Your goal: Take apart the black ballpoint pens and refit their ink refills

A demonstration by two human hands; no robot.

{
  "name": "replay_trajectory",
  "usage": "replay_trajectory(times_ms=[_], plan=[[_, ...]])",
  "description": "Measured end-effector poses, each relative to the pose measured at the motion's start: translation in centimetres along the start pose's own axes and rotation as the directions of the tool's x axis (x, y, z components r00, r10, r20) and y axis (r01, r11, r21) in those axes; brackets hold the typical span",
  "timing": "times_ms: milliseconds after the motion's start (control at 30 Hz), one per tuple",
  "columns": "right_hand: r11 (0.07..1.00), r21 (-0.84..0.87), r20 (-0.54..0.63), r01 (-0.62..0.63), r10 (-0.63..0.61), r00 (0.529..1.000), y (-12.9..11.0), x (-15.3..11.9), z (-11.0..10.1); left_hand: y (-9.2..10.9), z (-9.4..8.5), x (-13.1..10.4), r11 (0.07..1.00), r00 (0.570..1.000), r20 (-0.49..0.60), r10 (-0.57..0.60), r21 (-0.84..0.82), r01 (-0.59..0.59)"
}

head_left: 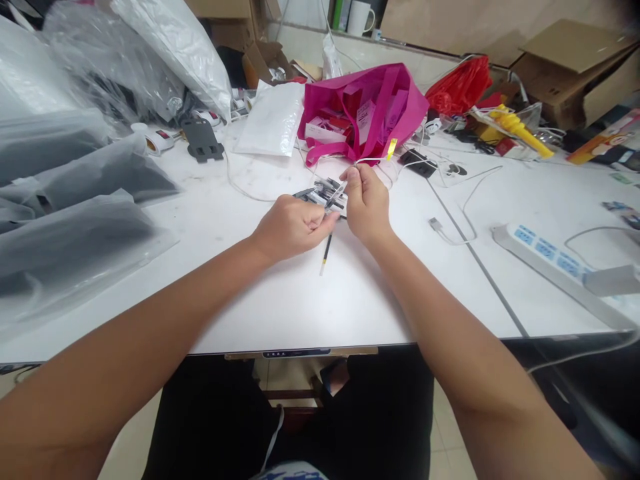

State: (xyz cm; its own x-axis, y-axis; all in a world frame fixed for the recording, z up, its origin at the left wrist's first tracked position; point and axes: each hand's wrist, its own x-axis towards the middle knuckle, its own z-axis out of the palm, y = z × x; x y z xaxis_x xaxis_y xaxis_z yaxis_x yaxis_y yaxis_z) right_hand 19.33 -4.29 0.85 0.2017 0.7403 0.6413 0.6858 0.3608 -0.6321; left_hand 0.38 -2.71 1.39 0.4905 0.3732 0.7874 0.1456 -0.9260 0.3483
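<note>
My right hand (pixel 367 200) is closed, thumb and forefinger pinching a thin white cable (pixel 371 159). A yellow tag (pixel 392 148) sits on the cable just past the fingers. Close beside it, my left hand (pixel 293 228) is curled shut, its thumb pointing towards the right hand. What the left fingers hold is hidden; a thin pale piece shows between the two hands. Behind them lies a small heap of grey, black and silver parts (pixel 327 190), too cluttered to tell apart. A black pen refill (pixel 327 253) with a clear tip lies on the table below the hands.
A magenta bag (pixel 365 110) full of small boxes stands behind the hands, beside a white padded envelope (pixel 274 117). Grey plastic-wrapped packages (pixel 75 247) lie at left. A white power strip (pixel 550 257) and a loose USB cable (pixel 457 241) are at right.
</note>
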Motion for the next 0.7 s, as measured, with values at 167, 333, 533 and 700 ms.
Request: replay_trajectory(times_ms=[167, 333, 533, 700], plan=[[0.998, 0.055, 0.039, -0.009, 0.007, 0.999, -0.9, -0.3, 0.2, -1.5, 0.5, 0.0, 0.986, 0.983, -0.076, -0.165, -0.034, 0.163], [0.992, 0.127, 0.072, 0.006, -0.015, 0.997, -2.1, -0.6, 0.3, -1.8, 0.5, 0.1, 0.963, 0.969, 0.072, -0.236, -0.114, 0.243], [0.960, 0.270, 0.174, -0.069, 0.021, 0.985, -3.5, -1.5, 0.6, -0.6, 0.4, 0.0, 0.909, 0.931, 0.198, -0.308, -0.228, 0.349], [0.876, 0.446, 0.150, -0.183, 0.128, 0.980, -3.9, -1.2, 0.6, -0.5, 0.6, -0.1, 0.907, 0.937, 0.164, -0.308, -0.245, 0.341]])
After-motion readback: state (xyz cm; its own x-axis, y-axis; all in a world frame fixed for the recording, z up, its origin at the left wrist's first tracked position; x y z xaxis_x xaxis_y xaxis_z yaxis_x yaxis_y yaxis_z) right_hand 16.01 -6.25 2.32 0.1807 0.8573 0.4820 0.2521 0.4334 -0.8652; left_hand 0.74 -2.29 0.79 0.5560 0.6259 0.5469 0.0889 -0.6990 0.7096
